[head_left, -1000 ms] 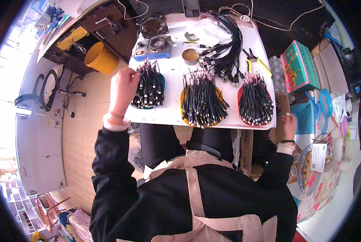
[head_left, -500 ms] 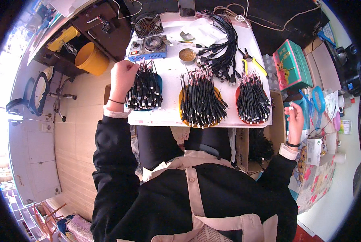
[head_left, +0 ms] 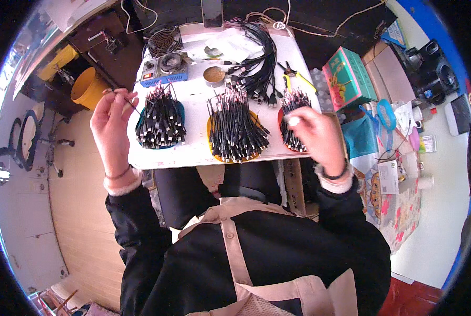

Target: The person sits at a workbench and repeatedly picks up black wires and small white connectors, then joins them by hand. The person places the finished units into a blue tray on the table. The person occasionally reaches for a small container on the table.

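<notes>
My left hand (head_left: 111, 120) is raised beside the left bundle of short black cables (head_left: 160, 118), which lies on a teal tray (head_left: 182, 108). Its fingers are pinched on a thin black cable (head_left: 134, 107). Over the right bundle of cables (head_left: 294, 99) on a red tray (head_left: 281, 118) hovers my right hand (head_left: 322, 137), a bit blurred, fingers drawn together. Something small and white (head_left: 294, 121) shows at its fingertips; I cannot tell what. Between the hands, a middle bundle (head_left: 235, 126) fills a yellow tray (head_left: 211, 138), its metal plugs facing me.
Behind the bundles stand a blue heating unit (head_left: 164, 71), a fan (head_left: 164, 41) and a round tin (head_left: 214, 77). Longer black cables (head_left: 264, 58) curve over the white table (head_left: 193, 100), with yellow-handled pliers (head_left: 297, 79) alongside. A green box (head_left: 349, 79) sits to the right.
My right hand has swung left from beyond the table to the right bundle. My left hand has drawn away from the left bundle with a cable in its fingers. The view has shifted right.
</notes>
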Available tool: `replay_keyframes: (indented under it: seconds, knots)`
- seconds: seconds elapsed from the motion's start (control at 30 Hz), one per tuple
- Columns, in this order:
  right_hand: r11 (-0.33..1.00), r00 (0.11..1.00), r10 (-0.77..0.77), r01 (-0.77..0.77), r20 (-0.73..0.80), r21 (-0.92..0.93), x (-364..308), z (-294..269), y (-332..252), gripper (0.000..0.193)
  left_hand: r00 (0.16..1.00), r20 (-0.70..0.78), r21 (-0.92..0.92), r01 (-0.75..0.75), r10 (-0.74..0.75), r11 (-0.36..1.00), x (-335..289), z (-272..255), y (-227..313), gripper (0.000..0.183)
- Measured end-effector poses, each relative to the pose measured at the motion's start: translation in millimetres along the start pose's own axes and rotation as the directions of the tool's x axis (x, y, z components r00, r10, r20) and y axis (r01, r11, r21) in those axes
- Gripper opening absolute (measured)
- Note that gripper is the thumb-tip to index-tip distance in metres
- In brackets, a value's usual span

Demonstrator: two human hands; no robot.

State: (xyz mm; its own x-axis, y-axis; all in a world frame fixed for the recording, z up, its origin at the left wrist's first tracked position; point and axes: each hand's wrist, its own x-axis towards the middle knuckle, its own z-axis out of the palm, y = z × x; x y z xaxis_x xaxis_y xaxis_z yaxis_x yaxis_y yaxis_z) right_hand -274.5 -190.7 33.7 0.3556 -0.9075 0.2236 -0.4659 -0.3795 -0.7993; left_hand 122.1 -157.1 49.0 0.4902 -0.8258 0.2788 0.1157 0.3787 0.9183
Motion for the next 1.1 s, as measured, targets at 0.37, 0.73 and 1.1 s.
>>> replay_keyframes:
  seconds: [0.37,0.73,1.1]
  knots:
    - [0.97,0.977,0.075,-0.025,0.201,-0.242,42.8,83.5,-3.9,0.02,0.846,0.289,-0.247,0.518,-0.447,0.819,-87.2,31.6,-28.3,0.013]
    - [0.958,0.923,0.288,-0.281,0.256,-0.066,20.6,60.2,-33.5,0.018,0.814,0.366,-0.291,0.56,-0.451,0.775,-104.2,49.2,-32.5,0.015]
    - [0.966,0.986,-0.131,0.103,0.106,0.236,-55.5,93.1,-80.5,0.011,0.869,0.334,-0.495,0.491,-0.364,0.717,-150.0,88.2,-4.9,0.017]
